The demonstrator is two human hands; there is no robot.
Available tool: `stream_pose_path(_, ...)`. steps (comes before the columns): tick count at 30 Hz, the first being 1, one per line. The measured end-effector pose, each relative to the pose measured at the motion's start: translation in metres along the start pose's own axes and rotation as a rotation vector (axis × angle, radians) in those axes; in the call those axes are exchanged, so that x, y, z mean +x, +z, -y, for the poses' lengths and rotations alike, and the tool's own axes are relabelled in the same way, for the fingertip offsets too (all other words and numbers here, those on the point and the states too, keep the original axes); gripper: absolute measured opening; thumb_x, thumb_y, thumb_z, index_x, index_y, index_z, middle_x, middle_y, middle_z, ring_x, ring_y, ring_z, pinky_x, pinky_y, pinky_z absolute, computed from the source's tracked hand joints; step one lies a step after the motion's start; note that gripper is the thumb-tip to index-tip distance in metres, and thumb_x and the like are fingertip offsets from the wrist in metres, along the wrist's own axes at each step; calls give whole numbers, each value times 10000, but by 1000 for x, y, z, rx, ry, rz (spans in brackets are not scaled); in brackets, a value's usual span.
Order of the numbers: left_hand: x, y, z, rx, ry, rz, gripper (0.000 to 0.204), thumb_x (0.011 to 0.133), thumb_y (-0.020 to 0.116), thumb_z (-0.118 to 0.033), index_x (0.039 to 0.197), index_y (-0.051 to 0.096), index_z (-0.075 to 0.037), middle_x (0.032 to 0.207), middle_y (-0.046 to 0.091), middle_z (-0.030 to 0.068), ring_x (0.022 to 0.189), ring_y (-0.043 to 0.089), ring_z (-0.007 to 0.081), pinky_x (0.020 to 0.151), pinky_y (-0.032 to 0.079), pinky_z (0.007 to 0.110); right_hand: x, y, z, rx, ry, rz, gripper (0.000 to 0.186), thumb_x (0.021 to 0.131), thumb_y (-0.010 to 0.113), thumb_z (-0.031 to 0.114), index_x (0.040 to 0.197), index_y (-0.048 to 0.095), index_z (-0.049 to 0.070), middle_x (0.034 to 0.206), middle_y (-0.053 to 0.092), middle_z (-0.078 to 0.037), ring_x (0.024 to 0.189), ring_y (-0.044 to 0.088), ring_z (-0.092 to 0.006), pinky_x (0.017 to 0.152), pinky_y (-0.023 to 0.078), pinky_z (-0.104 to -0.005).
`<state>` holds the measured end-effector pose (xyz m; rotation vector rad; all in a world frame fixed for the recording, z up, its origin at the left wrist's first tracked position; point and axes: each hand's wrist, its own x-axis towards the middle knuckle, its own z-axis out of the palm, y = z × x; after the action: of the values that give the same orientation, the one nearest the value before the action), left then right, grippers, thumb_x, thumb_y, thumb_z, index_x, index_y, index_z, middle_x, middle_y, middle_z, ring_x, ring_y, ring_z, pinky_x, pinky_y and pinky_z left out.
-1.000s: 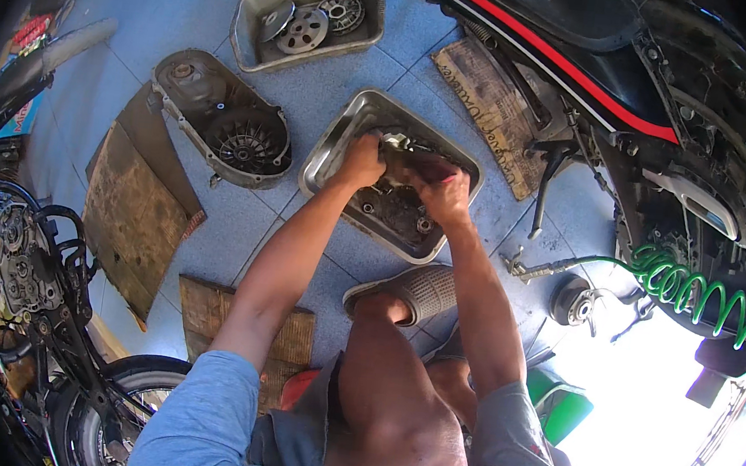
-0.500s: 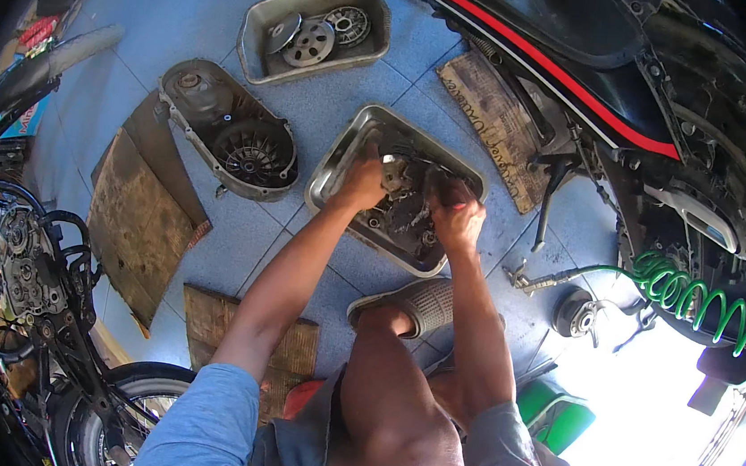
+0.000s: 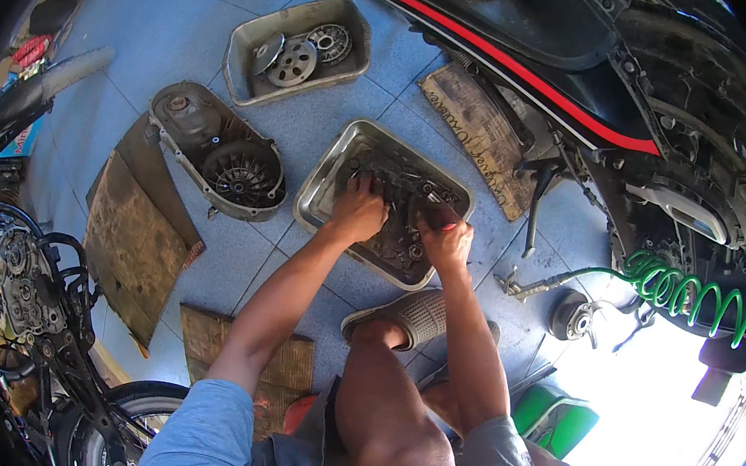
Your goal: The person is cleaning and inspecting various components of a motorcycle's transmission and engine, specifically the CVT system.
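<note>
**A:** What am I holding?

**B:** Your right hand (image 3: pixel 446 243) is closed around a dark thing with a red part (image 3: pixel 439 214). Your fingers hide much of it, so I can't tell what it is.

**A:** Where is that thing?

**B:** It is over the right side of the shiny metal tray (image 3: pixel 328 175), near the dirty metal parts (image 3: pixel 414 251) in there.

**A:** What about my other hand?

**B:** Your left hand (image 3: pixel 361 211) reaches down into the tray, with its fingers bent over the dark parts. I can't tell if it grips one. Your two hands are apart.

**A:** What else is around me?

**B:** The tray sits on the blue floor (image 3: pixel 227 259), just past your sandal (image 3: pixel 407 315). To its left lies a long metal cover (image 3: pixel 191 121). Farther back, a gray tub (image 3: pixel 304 90) has round metal discs (image 3: pixel 295 64) in it. Off to your right is a curly green hose (image 3: pixel 682 291).
</note>
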<state>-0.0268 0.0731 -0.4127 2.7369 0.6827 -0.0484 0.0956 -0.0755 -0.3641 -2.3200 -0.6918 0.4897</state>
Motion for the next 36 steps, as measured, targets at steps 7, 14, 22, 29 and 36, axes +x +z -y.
stream_pose_path(7,1,0,23,-1165,-391,43,160,932,499,-27,1039,544,84,846,637,185,752,684,284,623,596,375,2,5,14,479,-65,81,261,806,745,162,1020,695,21,925,733,-122,827,711,-191,770,542,-305)
stream_pose_path(14,-16,-27,20,-1375,-482,65,384,885,486,96,1261,415,117,975,611,186,791,670,239,675,619,326,8,4,21,435,-41,134,308,795,760,150,1035,678,-25,941,727,-130,836,686,-157,756,530,-278)
stream_pose_path(22,-22,-21,30,-499,-167,47,563,880,557,-81,1386,372,82,1228,579,235,944,654,340,835,522,408,6,-15,43,218,-43,214,311,800,756,188,1043,681,10,947,727,-135,884,697,-177,796,530,-299)
stream_pose_path(29,-25,-15,47,-619,-188,95,436,882,580,-98,1287,499,44,1072,639,222,795,651,252,752,501,375,15,-15,31,285,-241,144,284,797,753,145,1030,683,-2,912,730,-109,859,697,-167,771,537,-294)
stream_pose_path(36,-31,-16,46,-629,-138,86,261,878,574,-46,1129,538,16,889,619,184,737,616,236,705,475,396,13,-8,23,327,-166,131,271,807,737,150,1033,684,8,900,733,-123,836,708,-170,763,539,-293)
